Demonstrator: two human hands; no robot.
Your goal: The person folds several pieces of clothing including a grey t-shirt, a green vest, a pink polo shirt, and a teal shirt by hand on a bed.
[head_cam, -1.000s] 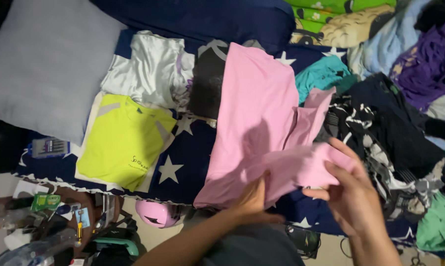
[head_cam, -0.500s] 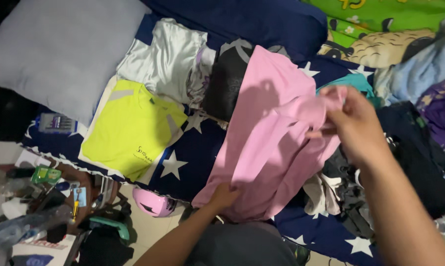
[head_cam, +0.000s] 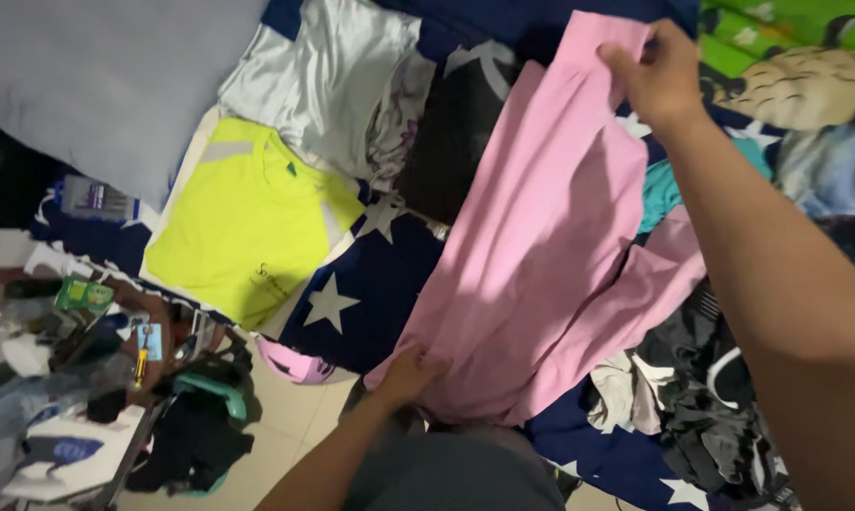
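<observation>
Laundry heap (head_cam: 712, 397) crowding right side

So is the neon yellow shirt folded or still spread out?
Folded: the yellow shirt lies flat as a neat rectangle on the star-print bedding, sleeves tucked out of sight.

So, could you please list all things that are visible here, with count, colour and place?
pink garment: 1, pink, spread on the bed at centre, held at both ends
yellow shirt: 1, neon yellow, folded, left of the pink garment
silver top: 1, pale grey, folded, above the yellow shirt
black garment: 1, black, between silver top and pink garment
pillow: 1, grey, upper left
bed sheet: 1, navy with white stars, under the clothes
clothes heap: 1, mostly black and white, lower right
cartoon blanket: 1, green and tan, upper right
left hand: 1, pinning the garment's near edge
right hand: 1, gripping the garment's far end
</observation>
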